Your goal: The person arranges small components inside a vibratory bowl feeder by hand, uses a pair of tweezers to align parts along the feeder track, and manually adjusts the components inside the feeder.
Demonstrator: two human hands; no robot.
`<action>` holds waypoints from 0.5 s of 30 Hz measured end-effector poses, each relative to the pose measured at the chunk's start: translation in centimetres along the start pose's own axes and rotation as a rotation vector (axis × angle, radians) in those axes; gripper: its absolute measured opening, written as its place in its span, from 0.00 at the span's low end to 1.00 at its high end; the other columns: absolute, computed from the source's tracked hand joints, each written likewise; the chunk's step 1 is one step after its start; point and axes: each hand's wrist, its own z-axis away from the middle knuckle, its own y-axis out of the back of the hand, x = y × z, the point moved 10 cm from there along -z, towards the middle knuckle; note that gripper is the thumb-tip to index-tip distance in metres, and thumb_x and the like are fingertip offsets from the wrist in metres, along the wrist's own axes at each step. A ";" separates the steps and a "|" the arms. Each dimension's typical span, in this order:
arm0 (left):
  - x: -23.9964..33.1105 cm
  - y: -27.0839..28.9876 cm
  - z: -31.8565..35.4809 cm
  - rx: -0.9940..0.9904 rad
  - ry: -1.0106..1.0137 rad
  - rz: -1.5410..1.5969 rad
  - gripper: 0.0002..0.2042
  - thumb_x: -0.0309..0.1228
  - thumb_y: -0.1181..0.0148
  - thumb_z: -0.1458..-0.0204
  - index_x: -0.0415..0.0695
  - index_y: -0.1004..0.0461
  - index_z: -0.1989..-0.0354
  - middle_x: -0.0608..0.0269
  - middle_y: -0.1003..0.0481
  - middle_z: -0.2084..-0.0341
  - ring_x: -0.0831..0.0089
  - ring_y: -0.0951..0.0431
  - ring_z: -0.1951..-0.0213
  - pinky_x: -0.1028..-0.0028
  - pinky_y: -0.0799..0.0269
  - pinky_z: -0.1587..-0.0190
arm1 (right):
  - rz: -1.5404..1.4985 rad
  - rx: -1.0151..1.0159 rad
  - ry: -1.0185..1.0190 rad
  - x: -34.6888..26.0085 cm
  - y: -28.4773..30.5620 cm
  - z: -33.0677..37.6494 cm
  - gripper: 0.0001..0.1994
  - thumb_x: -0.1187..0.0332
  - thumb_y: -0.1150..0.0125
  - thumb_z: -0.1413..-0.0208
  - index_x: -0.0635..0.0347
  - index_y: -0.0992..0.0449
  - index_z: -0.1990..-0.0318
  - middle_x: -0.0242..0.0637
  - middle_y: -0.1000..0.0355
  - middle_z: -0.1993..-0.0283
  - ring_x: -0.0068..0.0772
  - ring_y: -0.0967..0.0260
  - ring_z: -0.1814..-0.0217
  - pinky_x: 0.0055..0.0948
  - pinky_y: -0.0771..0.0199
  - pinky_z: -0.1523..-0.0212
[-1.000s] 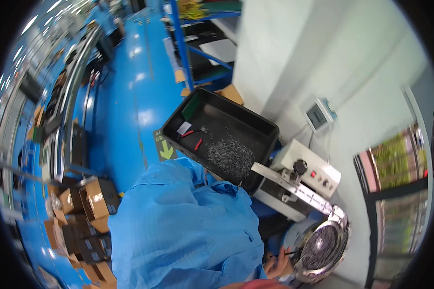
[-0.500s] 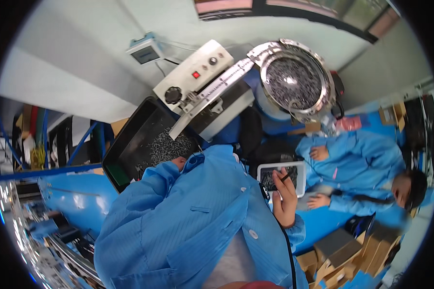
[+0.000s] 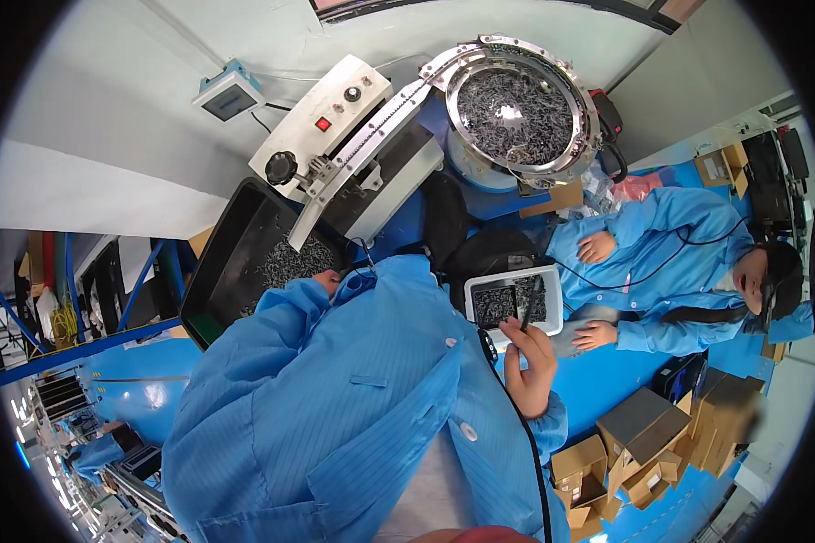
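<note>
My right hand [image 3: 528, 366] is raised at the near edge of a white bin [image 3: 557, 294], its fingers pinched on a slim black piece [image 3: 527, 314] that points away from me. Inside the bin lie many small dark metal parts [image 3: 495, 306], with a dark frame-like shape among them. My left hand [image 3: 327, 280] rests at the right side of a large black tray [image 3: 210, 294], mostly covered by my blue sleeve. Its fingers are hidden. A heap of small dark screw-like parts [image 3: 294, 260] lies in that tray, below the end of a metal chute [image 3: 306, 226].
Beyond the tray stands a cream feeder machine [image 3: 312, 118], its rail joined to a round metal bowl [image 3: 521, 113] full of dark parts. At right sits a person in blue [image 3: 670, 240], hands near the bin. Open cardboard boxes [image 3: 643, 425] lie at lower right.
The whole view has shifted, so machine and bowl appear higher and further left. My right fingers have drawn closer together around the black piece. The left hand stays by the black tray.
</note>
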 end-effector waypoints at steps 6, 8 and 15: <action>5.6 5.0 -2.2 0.266 -0.184 -0.103 0.13 0.40 0.44 0.58 0.46 0.26 0.68 0.61 0.25 0.79 0.63 0.27 0.74 0.70 0.31 0.70 | 0.092 0.001 0.022 0.3 0.5 -1.0 0.13 0.82 0.48 0.60 0.64 0.25 0.63 0.40 0.30 0.60 0.37 0.35 0.61 0.26 0.36 0.59; 16.9 11.8 2.3 0.347 -0.235 0.316 0.06 0.32 0.47 0.54 0.43 0.28 0.70 0.64 0.28 0.81 0.71 0.30 0.78 0.74 0.34 0.74 | 0.096 -0.002 0.049 -0.3 0.8 -2.2 0.13 0.82 0.48 0.60 0.63 0.25 0.64 0.39 0.30 0.61 0.37 0.35 0.63 0.26 0.36 0.60; 43.9 20.9 -8.5 0.284 -0.748 0.375 0.12 0.27 0.46 0.56 0.43 0.30 0.60 0.63 0.26 0.72 0.73 0.27 0.71 0.78 0.32 0.67 | 0.128 0.006 -0.081 1.9 1.1 -8.4 0.13 0.81 0.47 0.60 0.62 0.25 0.64 0.39 0.31 0.64 0.36 0.36 0.66 0.26 0.36 0.62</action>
